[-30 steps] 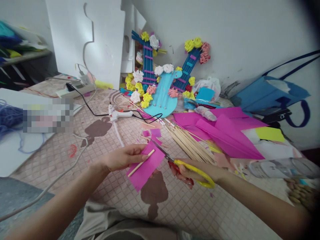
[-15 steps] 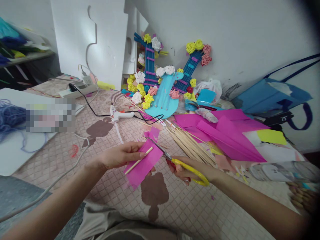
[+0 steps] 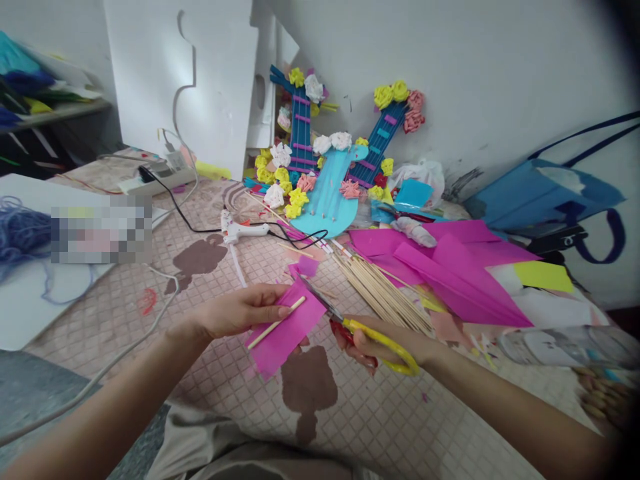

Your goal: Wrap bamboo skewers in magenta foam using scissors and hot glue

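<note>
Between its thumb and fingers, my left hand (image 3: 250,311) pinches a piece of magenta paper (image 3: 287,333) with a short pale stick (image 3: 273,328) lying across it. My right hand (image 3: 367,340) grips scissors (image 3: 383,343) by their yellow and red handles. The scissor blades reach the upper edge of the magenta paper, and part of them is hidden behind it. Just beyond the blades is a small magenta scrap (image 3: 306,267). A bundle of thin wooden sticks (image 3: 383,293) lies beyond my right hand.
A white glue gun (image 3: 245,230) with a black cord rests at the middle left. Paper-flower guitar shapes (image 3: 327,193) lean at the back. Larger magenta sheets (image 3: 450,267) and a clear plastic bottle (image 3: 565,347) lie on the right. Blue yarn (image 3: 23,230) sits at left.
The scissors' handles have spread slightly, with the red one lower. The small magenta scrap beyond the blades has shifted a little. My left hand keeps the paper and stick nearly in place.
</note>
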Demonstrator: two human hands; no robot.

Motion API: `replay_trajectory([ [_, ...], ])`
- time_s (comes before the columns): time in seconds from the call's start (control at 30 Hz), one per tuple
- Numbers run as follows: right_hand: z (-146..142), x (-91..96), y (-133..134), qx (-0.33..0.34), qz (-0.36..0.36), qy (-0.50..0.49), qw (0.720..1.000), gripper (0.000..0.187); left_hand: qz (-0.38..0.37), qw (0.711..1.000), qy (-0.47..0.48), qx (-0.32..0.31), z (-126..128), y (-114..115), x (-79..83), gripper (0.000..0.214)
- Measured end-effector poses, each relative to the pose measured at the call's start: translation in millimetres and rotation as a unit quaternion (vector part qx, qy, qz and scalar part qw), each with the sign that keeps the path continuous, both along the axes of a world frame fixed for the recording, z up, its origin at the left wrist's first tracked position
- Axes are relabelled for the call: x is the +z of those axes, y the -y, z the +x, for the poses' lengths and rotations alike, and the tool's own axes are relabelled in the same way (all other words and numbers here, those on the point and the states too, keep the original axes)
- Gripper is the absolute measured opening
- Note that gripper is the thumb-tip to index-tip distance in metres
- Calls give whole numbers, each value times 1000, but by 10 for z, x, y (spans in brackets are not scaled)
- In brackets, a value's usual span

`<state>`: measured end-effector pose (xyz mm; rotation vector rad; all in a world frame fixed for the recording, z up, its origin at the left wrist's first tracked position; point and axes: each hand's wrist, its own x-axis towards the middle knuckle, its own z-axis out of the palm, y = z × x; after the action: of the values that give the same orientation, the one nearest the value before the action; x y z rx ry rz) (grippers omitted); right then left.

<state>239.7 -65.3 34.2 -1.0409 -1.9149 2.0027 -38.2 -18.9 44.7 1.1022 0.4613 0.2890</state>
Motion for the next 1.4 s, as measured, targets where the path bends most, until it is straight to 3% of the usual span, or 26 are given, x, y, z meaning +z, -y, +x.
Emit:
replay_trajectory([
  [0.3,-104,99,-32,-11,31,32,999,58,0,1000,1,7,-22,3,59,24],
  [0.53,-87,12,-41,-18,66,15,998,46,20,1000,-13,10,-34,-20,80,18],
  [0.73,-65,-65,-41,-38,54,1,998,42,45,998,-37,32,-28,-32,82,19],
  [0.97,-65,-183,-42,-112,-4,0,994,36,53,998,-39,11,-1,-35,52,23],
  [1.1,10,-119,-53,-173,44,52,983,32,146,984,-105,12,-80,-38,-20,28],
  [1.2,99,-31,-69,-225,171,178,943,28,220,963,-155,9,-163,-28,-112,30],
  [1.33,101,-15,-90,-268,341,355,828,28,277,946,-167,-6,-178,33,-238,35],
  [1.4,31,-86,-104,-265,374,356,814,30,301,939,-167,-4,-147,81,-279,38],
])
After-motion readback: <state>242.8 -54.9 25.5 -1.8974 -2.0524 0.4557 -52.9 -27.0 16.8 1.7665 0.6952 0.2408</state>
